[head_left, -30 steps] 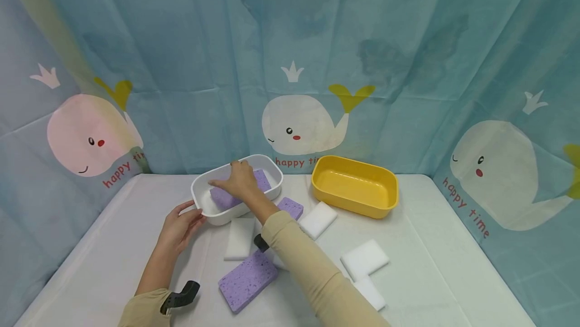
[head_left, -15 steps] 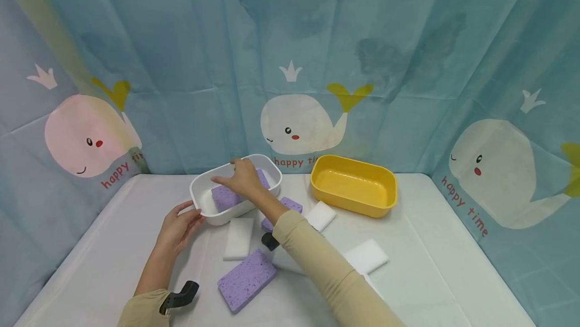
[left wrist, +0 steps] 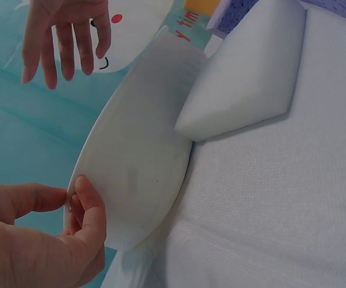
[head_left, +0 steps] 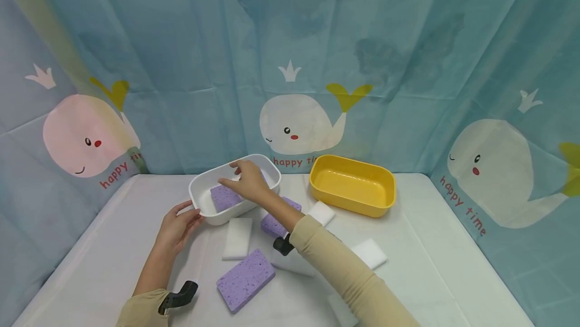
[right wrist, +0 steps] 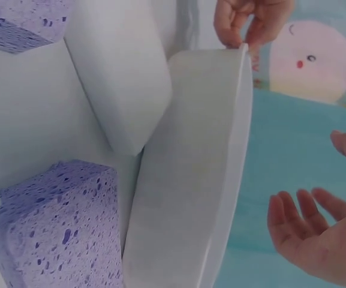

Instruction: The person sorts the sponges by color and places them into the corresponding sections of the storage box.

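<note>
Fingers and thumb of my left hand (head_left: 178, 229) pinch the near left end of a white oblong tub (head_left: 233, 212); the left wrist view shows the grip on its rim (left wrist: 72, 180). Inside the tub lies a purple sponge (head_left: 224, 197), its right part hidden behind my right hand (head_left: 248, 182). That hand hovers over the tub with fingers spread and nothing held, as the right wrist view also shows, palm (right wrist: 331, 240) bare. A white sponge pad (head_left: 237, 239) lies by the tub's front wall, and a second purple sponge (head_left: 272, 223) sits partly under my right forearm.
A yellow tub (head_left: 353, 207) stands at the back right, with nothing in it. Another purple sponge (head_left: 246, 280) lies near the front. Several white pads, such as one at the right (head_left: 370, 253), are scattered around my right forearm. A whale-print curtain (head_left: 217, 65) closes off the back.
My right hand has drawn slightly right across the tub, away from the purple sponge, which stays inside and shows more. The right sleeve has shifted right. My left hand keeps its hold.
</note>
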The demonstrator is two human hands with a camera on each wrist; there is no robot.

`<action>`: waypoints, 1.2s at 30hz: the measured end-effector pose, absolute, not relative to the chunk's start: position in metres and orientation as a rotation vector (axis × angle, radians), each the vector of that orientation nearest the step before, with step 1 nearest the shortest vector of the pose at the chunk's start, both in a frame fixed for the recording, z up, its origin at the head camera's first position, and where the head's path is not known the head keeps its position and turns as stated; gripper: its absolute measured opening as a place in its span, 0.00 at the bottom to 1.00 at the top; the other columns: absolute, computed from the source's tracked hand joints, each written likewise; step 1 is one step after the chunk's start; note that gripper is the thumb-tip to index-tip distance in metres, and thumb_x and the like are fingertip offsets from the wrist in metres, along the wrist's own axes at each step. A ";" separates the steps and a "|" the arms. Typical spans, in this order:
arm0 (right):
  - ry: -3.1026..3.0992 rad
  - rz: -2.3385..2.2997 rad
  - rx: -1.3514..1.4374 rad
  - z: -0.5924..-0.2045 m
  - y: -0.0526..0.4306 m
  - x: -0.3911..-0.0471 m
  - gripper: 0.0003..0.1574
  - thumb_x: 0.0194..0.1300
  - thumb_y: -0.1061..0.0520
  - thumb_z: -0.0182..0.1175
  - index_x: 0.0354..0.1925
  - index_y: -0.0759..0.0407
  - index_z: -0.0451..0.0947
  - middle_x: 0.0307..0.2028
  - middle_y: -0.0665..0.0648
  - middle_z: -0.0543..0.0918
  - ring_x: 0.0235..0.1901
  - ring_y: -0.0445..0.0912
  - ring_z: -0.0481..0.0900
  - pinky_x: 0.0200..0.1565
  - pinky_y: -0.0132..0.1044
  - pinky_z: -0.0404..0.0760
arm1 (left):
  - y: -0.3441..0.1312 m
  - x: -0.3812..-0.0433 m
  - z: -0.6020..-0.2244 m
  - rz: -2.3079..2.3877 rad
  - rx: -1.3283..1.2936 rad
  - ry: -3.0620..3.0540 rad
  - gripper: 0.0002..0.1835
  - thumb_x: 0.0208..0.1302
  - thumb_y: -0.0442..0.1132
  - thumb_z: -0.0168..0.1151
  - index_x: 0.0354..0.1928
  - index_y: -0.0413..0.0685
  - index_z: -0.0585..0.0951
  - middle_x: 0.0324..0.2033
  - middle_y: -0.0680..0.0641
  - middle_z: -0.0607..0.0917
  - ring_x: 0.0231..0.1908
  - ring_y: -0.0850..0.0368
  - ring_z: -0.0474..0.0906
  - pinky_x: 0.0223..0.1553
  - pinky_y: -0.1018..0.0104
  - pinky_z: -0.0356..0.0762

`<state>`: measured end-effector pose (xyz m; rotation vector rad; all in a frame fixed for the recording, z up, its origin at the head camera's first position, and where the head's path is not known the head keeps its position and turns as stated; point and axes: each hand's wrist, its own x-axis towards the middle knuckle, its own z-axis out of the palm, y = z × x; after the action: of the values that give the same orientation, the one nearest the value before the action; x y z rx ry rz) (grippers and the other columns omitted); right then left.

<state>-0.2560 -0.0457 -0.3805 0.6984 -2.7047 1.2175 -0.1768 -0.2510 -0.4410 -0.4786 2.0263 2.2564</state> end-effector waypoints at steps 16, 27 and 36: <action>-2.604 1.431 0.927 -0.383 -0.022 -0.231 0.27 0.72 0.55 0.69 0.62 0.69 0.80 0.51 0.69 0.85 0.46 0.57 0.86 0.48 0.35 0.87 | -0.250 -0.176 -0.441 2.269 -0.468 2.023 0.38 0.80 0.30 0.52 0.82 0.32 0.47 0.43 0.51 0.80 0.39 0.70 0.84 0.49 0.78 0.84; -2.602 1.411 1.036 -0.386 -0.011 -0.211 0.25 0.72 0.55 0.68 0.62 0.66 0.81 0.51 0.66 0.85 0.47 0.55 0.86 0.51 0.43 0.88 | -0.250 -0.176 -0.442 2.272 -0.480 2.020 0.37 0.80 0.30 0.52 0.82 0.32 0.47 0.44 0.50 0.80 0.39 0.70 0.84 0.49 0.78 0.84; -2.634 1.458 1.056 -0.392 -0.002 -0.195 0.27 0.71 0.55 0.70 0.64 0.63 0.80 0.53 0.62 0.85 0.48 0.51 0.86 0.47 0.29 0.85 | -0.249 -0.176 -0.442 2.245 -0.488 2.064 0.37 0.80 0.30 0.52 0.82 0.32 0.48 0.51 0.44 0.78 0.39 0.71 0.83 0.49 0.78 0.84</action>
<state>-0.1948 -0.0018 -0.3920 1.0560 -2.6344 1.4577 -0.1762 -0.2488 -0.4416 -0.4876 2.0643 2.2447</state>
